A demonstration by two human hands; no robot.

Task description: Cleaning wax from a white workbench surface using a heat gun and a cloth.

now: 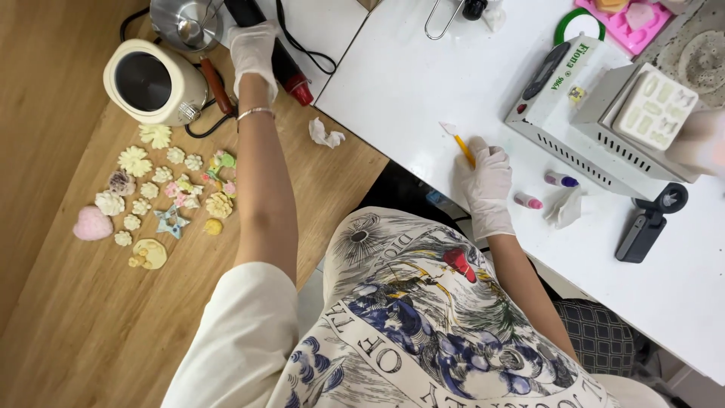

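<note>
Nearest the camera is the person's white printed T-shirt (408, 332). On the wooden tabletop (83, 332) lie small moulded pastel flower and heart pieces (162, 200), well apart from both hands. The left hand (253, 49), in a white glove, wraps closed around the black-and-red heat gun (283, 64) beside a cream round melting pot (155, 81). The gloved right hand (487, 181) pinches a slim yellow tool with a white tip (458, 141) over the white tabletop (408, 83), left of a grey metal box device (574, 113).
</note>
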